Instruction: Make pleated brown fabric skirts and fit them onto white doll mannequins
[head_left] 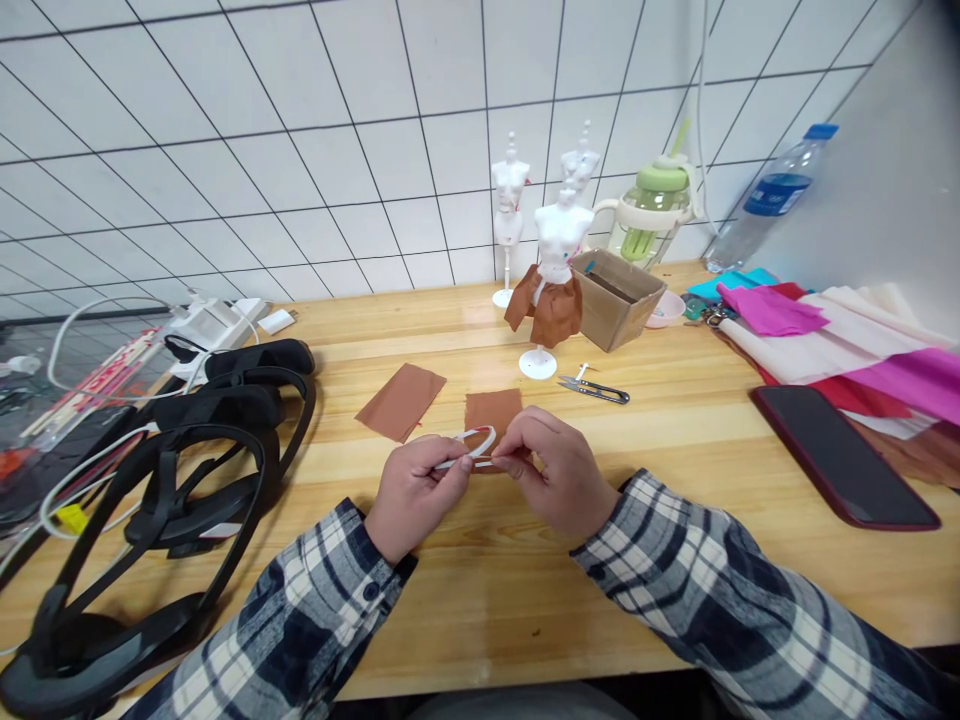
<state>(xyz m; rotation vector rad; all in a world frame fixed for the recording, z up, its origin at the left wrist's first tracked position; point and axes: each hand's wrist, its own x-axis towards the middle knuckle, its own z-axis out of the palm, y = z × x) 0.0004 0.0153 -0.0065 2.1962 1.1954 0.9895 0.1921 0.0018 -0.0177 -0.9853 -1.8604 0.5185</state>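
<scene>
My left hand and my right hand are close together above the wooden table, both pinching a small white roll of tape between their fingertips. Just behind the hands lies a brown paper rectangle, and a second brown piece lies to its left. Farther back stands a small white mannequin wearing a brown paper skirt, with small thread snips to its right.
Black head-mounted rigs and white cables fill the left side. Two more white mannequins, a cardboard box, a green cup, a water bottle, coloured paper sheets and a dark phone lie back and right.
</scene>
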